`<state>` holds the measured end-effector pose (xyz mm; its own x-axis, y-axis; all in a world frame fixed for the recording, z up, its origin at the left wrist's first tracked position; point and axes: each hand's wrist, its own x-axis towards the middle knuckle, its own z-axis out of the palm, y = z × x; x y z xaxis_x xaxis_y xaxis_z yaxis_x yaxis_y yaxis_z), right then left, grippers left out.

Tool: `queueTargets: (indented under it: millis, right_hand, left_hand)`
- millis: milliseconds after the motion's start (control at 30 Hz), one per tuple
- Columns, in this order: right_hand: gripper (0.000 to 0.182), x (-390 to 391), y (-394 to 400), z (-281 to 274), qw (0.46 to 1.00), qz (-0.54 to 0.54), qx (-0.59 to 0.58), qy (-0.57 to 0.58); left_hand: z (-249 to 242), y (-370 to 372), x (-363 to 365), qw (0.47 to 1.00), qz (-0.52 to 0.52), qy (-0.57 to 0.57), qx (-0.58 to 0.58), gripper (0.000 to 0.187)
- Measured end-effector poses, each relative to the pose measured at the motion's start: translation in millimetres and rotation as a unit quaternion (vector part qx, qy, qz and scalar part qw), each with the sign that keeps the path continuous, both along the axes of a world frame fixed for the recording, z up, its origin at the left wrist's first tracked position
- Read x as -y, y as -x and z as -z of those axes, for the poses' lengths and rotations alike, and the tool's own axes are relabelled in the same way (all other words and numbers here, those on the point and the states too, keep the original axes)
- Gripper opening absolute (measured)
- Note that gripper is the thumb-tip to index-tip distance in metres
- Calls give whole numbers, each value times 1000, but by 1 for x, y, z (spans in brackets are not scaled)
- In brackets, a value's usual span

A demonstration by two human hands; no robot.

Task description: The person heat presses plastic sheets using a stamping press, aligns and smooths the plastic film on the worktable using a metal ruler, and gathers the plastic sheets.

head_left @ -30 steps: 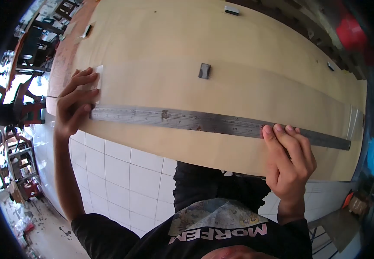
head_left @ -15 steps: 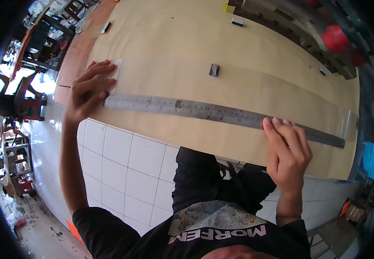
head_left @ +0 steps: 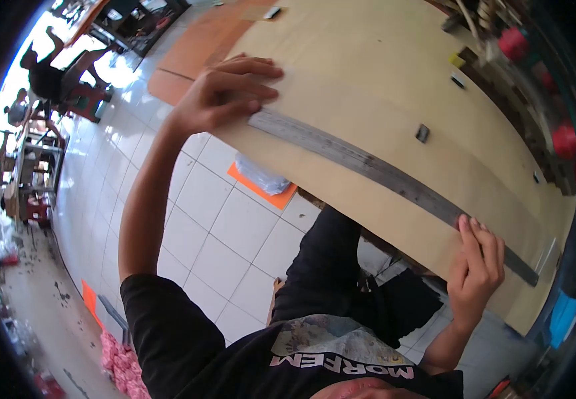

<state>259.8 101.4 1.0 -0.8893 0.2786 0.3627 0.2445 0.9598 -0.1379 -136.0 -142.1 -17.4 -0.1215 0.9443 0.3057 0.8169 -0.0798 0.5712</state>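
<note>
A long steel ruler (head_left: 368, 163) lies slantwise on a cream paper sheet (head_left: 341, 60), near its front edge. My left hand (head_left: 231, 93) is at the ruler's far-left end, fingers stretched over the sheet and thumb tip beside that end. Toward the other end, the bent fingers of my right hand (head_left: 477, 263) are held together and press on the ruler; its end sticks out past them. A faint see-through film seems to lie on the sheet, with a shiny edge (head_left: 547, 256) beyond my right hand. Behind the ruler sits a small dark block (head_left: 422, 133).
Other small blocks lie at the sheet's edges, one at the back (head_left: 457, 81) and one at upper left (head_left: 273, 12). Machinery with red knobs (head_left: 513, 41) borders the right. An orange sheet with a plastic bag (head_left: 261, 174) lies below. Another person (head_left: 52, 76) sits at far left.
My view has turned, so the sheet and ruler now slope down to the right. Both hands remain at about the same places along the ruler.
</note>
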Motion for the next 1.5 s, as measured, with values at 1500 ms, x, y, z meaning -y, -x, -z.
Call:
queueTargets:
  millis: [1500]
  right_hand:
    - [24, -47, 0, -3, 990, -111, 56, -70]
  left_hand:
    - [16, 7, 7, 997, -3, -66, -50, 20]
